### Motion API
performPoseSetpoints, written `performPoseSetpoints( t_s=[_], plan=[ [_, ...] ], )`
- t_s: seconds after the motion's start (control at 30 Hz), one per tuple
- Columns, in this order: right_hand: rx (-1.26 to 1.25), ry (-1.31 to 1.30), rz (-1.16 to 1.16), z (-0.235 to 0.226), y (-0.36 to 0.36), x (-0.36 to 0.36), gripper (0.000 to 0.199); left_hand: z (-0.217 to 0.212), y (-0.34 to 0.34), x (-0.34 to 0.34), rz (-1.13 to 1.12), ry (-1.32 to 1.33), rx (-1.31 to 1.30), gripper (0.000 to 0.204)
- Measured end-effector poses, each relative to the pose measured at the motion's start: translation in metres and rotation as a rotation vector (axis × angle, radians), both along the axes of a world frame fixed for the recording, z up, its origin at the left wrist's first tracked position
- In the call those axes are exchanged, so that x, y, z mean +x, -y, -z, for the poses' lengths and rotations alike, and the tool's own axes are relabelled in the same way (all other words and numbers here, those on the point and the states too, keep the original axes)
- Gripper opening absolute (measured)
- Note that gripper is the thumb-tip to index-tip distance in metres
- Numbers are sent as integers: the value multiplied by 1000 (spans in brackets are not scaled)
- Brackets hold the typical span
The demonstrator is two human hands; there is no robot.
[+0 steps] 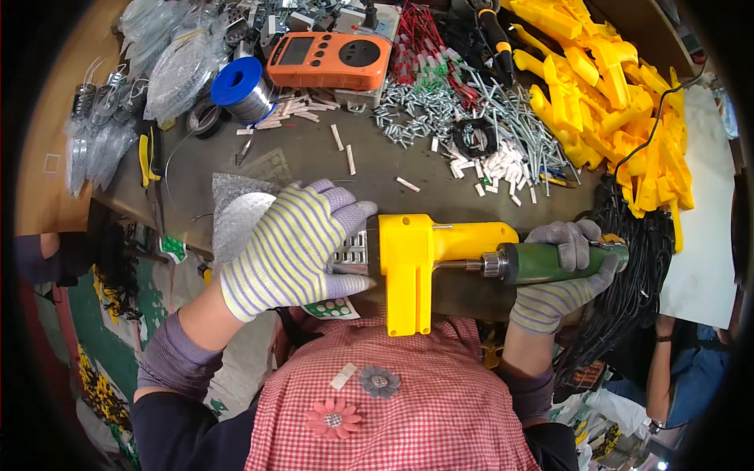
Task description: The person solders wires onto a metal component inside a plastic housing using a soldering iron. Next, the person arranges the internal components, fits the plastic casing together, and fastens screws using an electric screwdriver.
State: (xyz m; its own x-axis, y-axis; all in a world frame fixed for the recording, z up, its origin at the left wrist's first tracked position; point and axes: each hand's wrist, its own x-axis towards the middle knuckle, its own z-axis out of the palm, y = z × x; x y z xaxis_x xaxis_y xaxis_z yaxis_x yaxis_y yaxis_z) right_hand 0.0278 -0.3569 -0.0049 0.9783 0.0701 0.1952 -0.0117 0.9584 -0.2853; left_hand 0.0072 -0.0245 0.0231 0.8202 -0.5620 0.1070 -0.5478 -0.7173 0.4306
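My left hand, in a striped knit glove, is closed around the metal front end of a yellow pistol-shaped tool housing held over the near table edge. Its handle points down toward my checked apron. My right hand, in a grey glove, grips a green powered screwdriver lying level. The screwdriver's bit touches the right end of the yellow housing.
On the dark table lie a heap of screws, white small parts, an orange meter, a blue solder spool and bagged parts. Yellow housings pile at the right beside black cables. Another person's arm is at lower right.
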Motion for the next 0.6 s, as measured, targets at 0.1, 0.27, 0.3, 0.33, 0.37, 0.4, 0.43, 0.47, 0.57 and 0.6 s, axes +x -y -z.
performPoseSetpoints(
  t_s=[0.1, 0.27, 0.3, 0.33, 0.37, 0.4, 0.43, 0.47, 0.57, 0.6],
  plan=[
    [-34, 1, -6, -2, -5, 2, 32, 8, -2, 1, 15, 50, -30, 80],
    [-12, -26, 24, -7, -11, 0, 31, 2, 0, 3, 1, -56, -5, 78],
    [-12, -29, 21, -8, -12, -1, 31, 4, -1, 3, 5, -25, 11, 78],
    [-17, -35, 20, -10, -12, -1, 30, 4, -1, 3, 1, -28, 12, 78],
    [-22, -41, 20, -11, -12, -2, 30, 5, -1, 3, 2, -18, -3, 78],
    [-22, -44, 17, -12, -13, -2, 30, 5, 0, 2, 3, -9, -17, 78],
    [-17, -48, 19, -12, -14, -1, 30, 5, -1, 3, 0, -11, -16, 78],
    [-13, -52, 22, -12, -14, 0, 29, 4, -2, 3, -1, -13, -11, 78],
    [-45, -76, 47, -14, -14, -3, 30, 4, -1, 4, 6, -18, -10, 77],
    [-42, -74, 50, -15, -15, -4, 30, 4, 0, 5, 13, -23, -17, 77]
  ],
)
